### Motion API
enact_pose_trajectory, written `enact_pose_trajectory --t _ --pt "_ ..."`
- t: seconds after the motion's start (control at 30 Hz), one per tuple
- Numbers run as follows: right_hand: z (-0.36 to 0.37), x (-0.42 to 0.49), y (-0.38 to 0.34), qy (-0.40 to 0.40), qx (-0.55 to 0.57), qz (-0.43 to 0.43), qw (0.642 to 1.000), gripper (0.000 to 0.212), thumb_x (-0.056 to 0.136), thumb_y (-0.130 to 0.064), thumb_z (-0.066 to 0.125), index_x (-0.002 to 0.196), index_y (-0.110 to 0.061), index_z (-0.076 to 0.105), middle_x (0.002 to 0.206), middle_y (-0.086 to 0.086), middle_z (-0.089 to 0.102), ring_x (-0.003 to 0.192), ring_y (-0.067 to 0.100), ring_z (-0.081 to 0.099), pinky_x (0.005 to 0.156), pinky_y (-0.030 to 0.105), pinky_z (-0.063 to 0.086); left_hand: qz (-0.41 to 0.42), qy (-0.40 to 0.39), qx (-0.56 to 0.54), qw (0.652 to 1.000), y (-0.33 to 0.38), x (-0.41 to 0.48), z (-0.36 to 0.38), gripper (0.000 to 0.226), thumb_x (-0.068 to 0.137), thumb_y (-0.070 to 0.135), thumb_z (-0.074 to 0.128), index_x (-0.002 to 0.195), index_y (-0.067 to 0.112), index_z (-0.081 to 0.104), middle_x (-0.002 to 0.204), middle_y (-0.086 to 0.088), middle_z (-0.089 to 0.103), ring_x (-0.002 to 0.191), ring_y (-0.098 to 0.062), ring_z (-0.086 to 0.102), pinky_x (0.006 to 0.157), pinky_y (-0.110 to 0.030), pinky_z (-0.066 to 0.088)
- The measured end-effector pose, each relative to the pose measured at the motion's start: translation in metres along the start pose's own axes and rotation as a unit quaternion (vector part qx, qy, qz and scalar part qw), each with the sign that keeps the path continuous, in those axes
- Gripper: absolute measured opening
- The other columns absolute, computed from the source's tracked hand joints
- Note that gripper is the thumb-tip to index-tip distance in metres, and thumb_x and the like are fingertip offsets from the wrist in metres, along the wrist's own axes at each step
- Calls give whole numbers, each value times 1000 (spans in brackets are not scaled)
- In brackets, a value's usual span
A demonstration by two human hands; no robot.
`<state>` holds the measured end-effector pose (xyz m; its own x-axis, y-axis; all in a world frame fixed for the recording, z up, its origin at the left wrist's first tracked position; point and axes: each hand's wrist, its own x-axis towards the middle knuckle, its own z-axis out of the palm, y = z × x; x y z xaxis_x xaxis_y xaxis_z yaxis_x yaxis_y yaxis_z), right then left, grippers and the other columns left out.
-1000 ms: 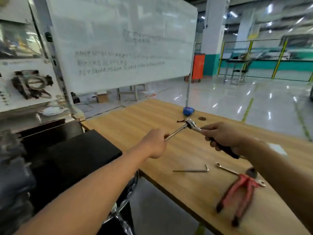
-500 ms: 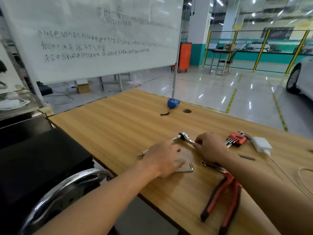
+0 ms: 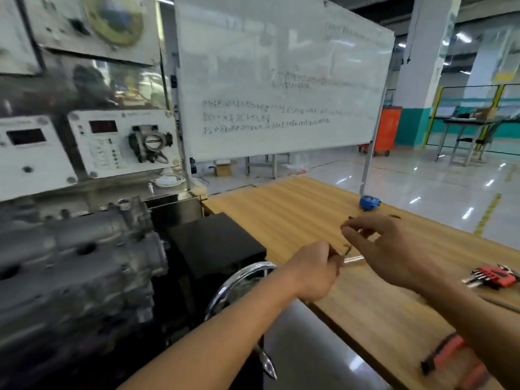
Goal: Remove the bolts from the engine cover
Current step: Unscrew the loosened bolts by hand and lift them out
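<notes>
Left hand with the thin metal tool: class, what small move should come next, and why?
Probably carry the left hand and its thin metal tool leftward to the engine. The tool is gripped above the wooden table, apart from the engine, and the right hand hovers beside it, seemingly holding nothing. The bolts are too blurred to pick out.

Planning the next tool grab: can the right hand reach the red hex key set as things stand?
Probably yes. The right hand hovers open over the table, and the red hex key set lies to its right, nothing between. The left hand grips a metal bar.
</notes>
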<state>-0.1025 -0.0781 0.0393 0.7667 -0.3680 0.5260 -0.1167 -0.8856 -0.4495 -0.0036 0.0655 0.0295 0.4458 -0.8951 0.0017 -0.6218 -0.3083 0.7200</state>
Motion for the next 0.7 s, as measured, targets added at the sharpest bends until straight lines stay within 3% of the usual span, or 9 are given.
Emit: enact_pose_trajectory --t 0.07,0.13,0.2,0.3,0.4,0.5,0.6,0.7 --pt "7 -2 -46 -27 38 -127 991 21 95 -52 49 101 -46 68 91 -24 65 87 2 61 62 19 44 12 34 3 999 1 -42 -43 26 104 31 42 86 14 53 75 -1 51 66 -15 46 62 -34 38" --pt "20 0 -89 -43 64 -231 970 26 99 -51 45 111 -42 67 95 -23 65 85 6 63 63 20 47 7 82 50 995 -3 -89 -82 29 105 31 43 95 7 57 80 -5 55 69 -17 49 62 -29 40" --pt "38 4 -130 -25 111 -298 948 23 99 -44 52 112 -37 69 98 -25 64 86 1 63 67 11 45 3 136 103 985 -10 -134 -116 27 104 29 45 105 7 62 91 -11 65 77 -18 56 64 -23 43" --pt "69 10 -182 2 193 -351 916 18 94 -28 64 110 -28 72 94 -29 66 82 -8 61 71 4 42 -5 205 156 966 -22 -196 -152 18 102 30 51 100 20 66 90 -3 69 82 -15 63 75 -31 49" --pt "96 19 -216 -34 237 -340 910 15 91 -23 71 103 -31 75 79 -30 66 71 -6 61 64 6 42 -13 257 188 948 -39 -232 -174 12 98 30 59 98 29 71 84 16 67 81 4 62 73 -16 46" --pt "122 27 -231 -106 308 -291 900 18 88 -17 73 89 -34 76 66 -22 67 55 -1 54 55 9 38 -21 278 258 925 -58 -249 -185 13 95 30 64 102 28 75 84 23 66 82 10 59 70 -8 41" --pt "140 29 -233 -149 365 -246 886 15 87 -16 74 85 -31 77 71 -9 74 60 3 59 58 19 47 -22 306 299 904 -74 -258 -194 11 93 28 67 97 29 77 75 26 62 76 11 56 60 -8 36" --pt "150 26 -227 -151 398 -227 876 18 87 -10 73 82 -27 77 72 -9 76 63 -1 65 60 13 47 -9 331 298 895 -84 -263 -199 11 91 24 70 95 28 78 74 24 64 77 9 58 64 -5 38"
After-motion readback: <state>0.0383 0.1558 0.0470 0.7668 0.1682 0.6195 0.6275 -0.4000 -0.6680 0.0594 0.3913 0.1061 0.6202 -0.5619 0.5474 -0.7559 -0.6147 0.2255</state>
